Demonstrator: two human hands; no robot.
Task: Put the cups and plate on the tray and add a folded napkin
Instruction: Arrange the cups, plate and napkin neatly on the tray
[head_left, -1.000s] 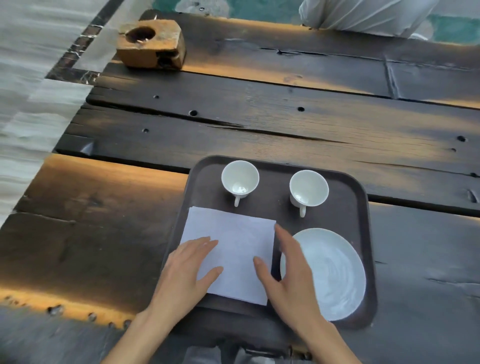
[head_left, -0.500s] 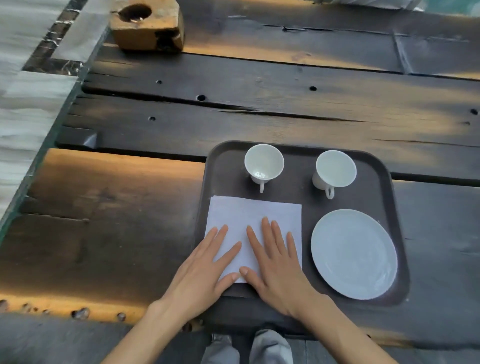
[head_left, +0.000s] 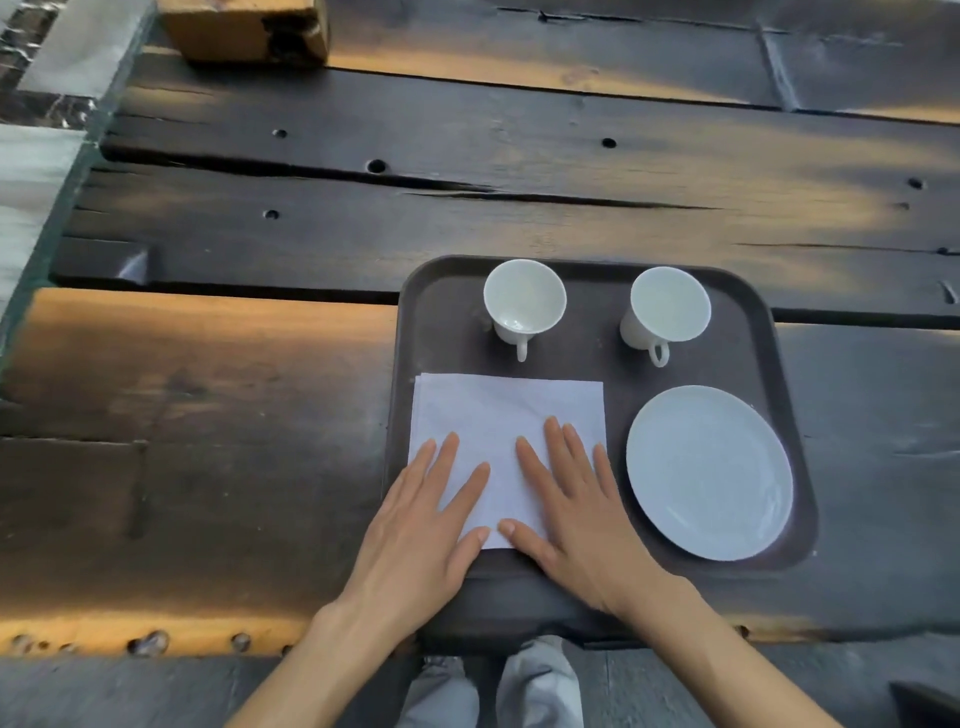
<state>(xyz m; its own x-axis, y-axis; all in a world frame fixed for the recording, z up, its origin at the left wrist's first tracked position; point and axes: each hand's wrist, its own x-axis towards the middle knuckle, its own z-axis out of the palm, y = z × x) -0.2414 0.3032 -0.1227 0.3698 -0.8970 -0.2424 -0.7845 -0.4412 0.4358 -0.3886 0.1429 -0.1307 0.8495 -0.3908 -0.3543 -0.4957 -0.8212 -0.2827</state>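
A dark brown tray (head_left: 779, 364) lies on the wooden table. Two white cups stand at its far side, one on the left (head_left: 523, 304) and one on the right (head_left: 666, 307), handles pointing toward me. A white plate (head_left: 709, 470) lies at the tray's near right. A white napkin (head_left: 506, 415) lies flat on the tray's near left. My left hand (head_left: 421, 530) and my right hand (head_left: 576, 504) rest flat on the napkin's near half, fingers straight and spread, thumbs almost touching.
A wooden block (head_left: 244, 28) sits at the table's far left corner. The table's (head_left: 208, 389) left edge borders a pale floor (head_left: 31, 171). Trouser legs (head_left: 493, 686) show below the near edge.
My right hand has moved from the napkin's right edge onto the napkin, beside the left hand. Both hands now lie flat on it. The camera view has shifted left.
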